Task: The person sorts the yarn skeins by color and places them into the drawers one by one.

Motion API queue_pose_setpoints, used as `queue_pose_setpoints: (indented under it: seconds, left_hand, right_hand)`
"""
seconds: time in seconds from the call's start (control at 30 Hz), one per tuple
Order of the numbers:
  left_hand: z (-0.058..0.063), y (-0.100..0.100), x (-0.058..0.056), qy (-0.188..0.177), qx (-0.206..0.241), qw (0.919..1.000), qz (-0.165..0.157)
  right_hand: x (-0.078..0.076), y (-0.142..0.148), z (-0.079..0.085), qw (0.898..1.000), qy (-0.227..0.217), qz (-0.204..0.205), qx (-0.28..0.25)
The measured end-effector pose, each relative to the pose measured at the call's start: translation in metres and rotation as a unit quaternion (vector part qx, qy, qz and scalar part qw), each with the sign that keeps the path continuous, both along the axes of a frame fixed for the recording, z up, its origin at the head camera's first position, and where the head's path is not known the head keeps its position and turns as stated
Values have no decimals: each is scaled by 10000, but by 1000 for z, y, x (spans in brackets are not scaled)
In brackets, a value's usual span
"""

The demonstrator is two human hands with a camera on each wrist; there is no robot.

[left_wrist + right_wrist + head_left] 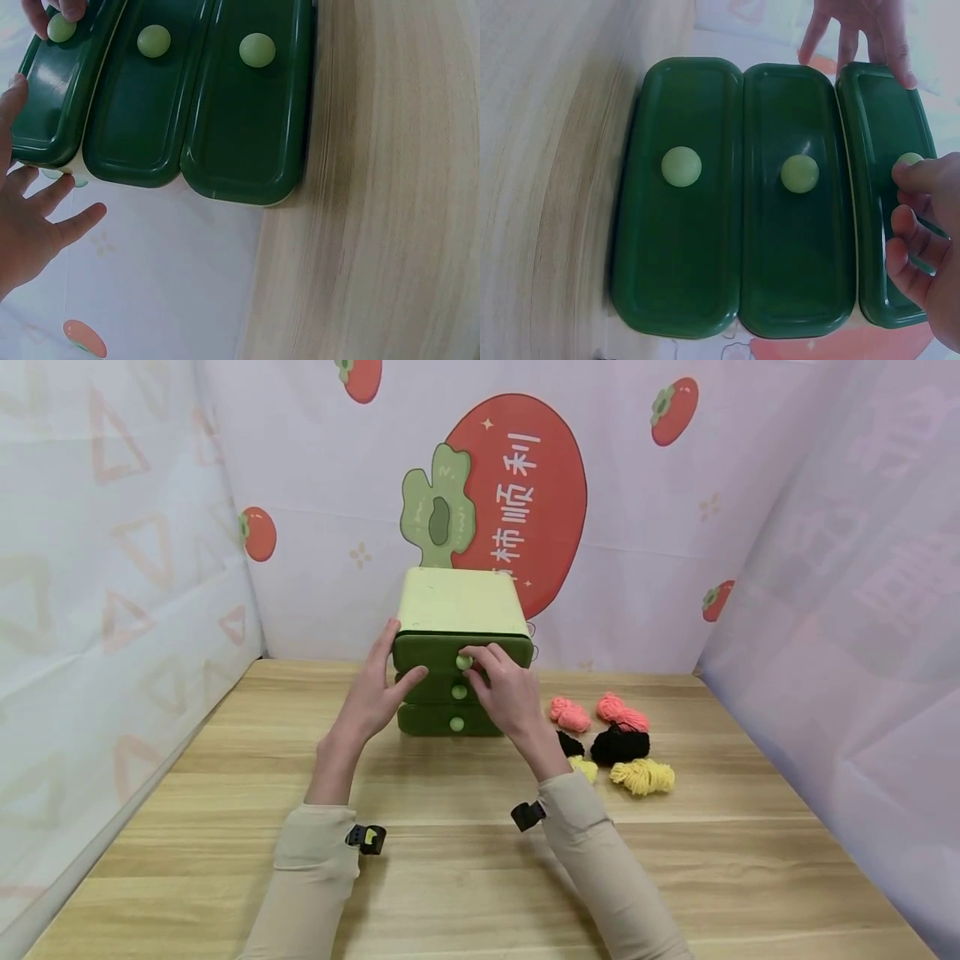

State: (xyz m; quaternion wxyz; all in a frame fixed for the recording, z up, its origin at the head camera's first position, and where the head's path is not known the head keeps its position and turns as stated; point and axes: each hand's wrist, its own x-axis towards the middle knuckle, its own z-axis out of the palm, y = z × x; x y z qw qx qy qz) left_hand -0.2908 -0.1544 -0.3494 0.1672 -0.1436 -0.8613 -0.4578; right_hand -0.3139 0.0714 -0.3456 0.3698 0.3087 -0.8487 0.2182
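Note:
A small cabinet (461, 602) with a cream top and three dark green drawers stands on the table. My right hand (506, 693) pinches the round pale green knob (464, 662) of the top drawer (420, 653) between thumb and index finger; its other fingers are loosely bent. At the cabinet's left side, my left hand (372, 692) rests with fingers spread and its thumb over the top drawer's front. The middle drawer (795, 247) and bottom drawer (676, 255) each carry a matching knob, and neither hand touches these.
Right of the cabinet on the wooden table (420, 877) lie pink yarn bundles (622, 713), black yarn (620, 744) and yellow yarn (642, 777); my right forearm partly covers some. A printed cloth backdrop (315, 452) hangs behind, with cloth walls at both sides.

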Motion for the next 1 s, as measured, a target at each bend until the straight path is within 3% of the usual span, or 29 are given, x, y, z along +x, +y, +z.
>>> queue_pose_setpoints:
  seconds: [0.4, 1.0]
  left_hand:
    - [6, -1, 5, -115, -237, 9996, 78]
    - [-3, 1, 3, -50, -237, 9997, 62]
  right_hand:
    - [16, 3, 6, 9996, -187, 190, 71]
    - [34, 8, 12, 9994, -254, -16, 245]
